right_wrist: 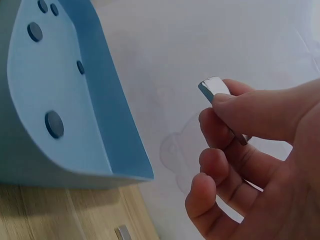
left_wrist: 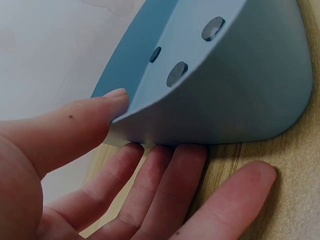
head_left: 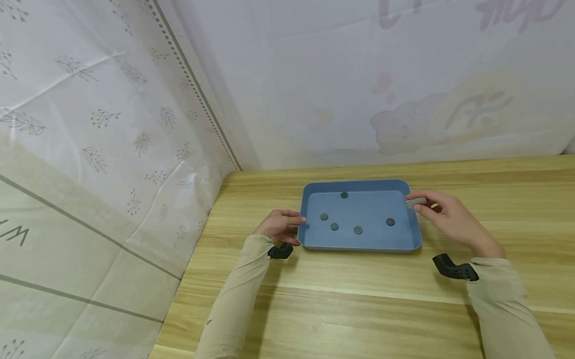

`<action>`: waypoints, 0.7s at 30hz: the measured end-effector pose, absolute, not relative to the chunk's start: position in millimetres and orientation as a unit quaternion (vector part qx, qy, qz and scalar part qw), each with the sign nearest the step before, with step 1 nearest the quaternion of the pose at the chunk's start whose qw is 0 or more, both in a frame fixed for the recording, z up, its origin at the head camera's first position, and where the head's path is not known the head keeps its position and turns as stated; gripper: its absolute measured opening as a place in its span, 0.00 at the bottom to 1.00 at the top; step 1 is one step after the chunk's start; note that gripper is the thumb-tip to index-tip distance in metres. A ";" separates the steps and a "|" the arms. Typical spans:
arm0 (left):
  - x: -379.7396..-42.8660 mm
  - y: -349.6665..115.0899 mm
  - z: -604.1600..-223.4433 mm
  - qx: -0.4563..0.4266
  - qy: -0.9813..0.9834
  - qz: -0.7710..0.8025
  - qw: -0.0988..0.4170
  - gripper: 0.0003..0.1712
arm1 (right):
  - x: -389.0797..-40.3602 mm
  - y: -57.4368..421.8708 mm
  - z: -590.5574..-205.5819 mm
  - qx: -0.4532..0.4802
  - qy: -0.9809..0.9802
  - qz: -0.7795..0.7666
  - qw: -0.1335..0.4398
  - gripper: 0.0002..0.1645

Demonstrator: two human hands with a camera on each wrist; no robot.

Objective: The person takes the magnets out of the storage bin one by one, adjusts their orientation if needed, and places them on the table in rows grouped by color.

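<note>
A shallow blue tray [head_left: 361,245] lies on the wooden table, with several small dark grey discs [head_left: 358,230] scattered over its floor. At the tray's left end my left hand [head_left: 280,225] holds the wall, thumb [left_wrist: 117,102] over the rim and fingertips [left_wrist: 192,155] against the outside. My right hand [head_left: 450,218] pinches a small shiny silver bar [right_wrist: 215,87] between thumb and fingers, just off the tray's right end. In the right wrist view the bar is up in the air, apart from the tray wall.
Another small metal piece [right_wrist: 122,232] lies on the wood beside the tray in the right wrist view. Behind the table hangs a pale printed cloth [head_left: 303,94], and a patterned one [head_left: 100,128] runs along the left edge.
</note>
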State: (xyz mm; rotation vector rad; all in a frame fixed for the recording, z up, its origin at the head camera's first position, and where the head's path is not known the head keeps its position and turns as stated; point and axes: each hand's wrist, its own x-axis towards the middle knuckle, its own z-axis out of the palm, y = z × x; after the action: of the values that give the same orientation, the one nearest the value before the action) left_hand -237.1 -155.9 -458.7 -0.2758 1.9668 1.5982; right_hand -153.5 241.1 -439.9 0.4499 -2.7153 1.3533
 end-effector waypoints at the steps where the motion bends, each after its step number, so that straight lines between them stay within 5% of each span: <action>1: -237.1 -155.8 -458.8 -0.103 0.738 0.599 0.292 0.29 | -153.3 242.4 -439.7 0.138 -0.886 0.442 0.036 0.17; 21: -236.4 -154.9 -458.2 -0.108 0.747 0.590 0.288 0.26 | -153.7 269.1 -447.4 0.113 -0.893 0.430 0.076 0.17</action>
State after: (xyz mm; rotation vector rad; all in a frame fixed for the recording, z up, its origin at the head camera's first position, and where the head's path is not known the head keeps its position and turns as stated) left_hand -236.4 -154.9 -458.2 -0.2888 1.9940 1.5760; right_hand -153.7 269.1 -447.4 0.3374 -2.6767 1.2892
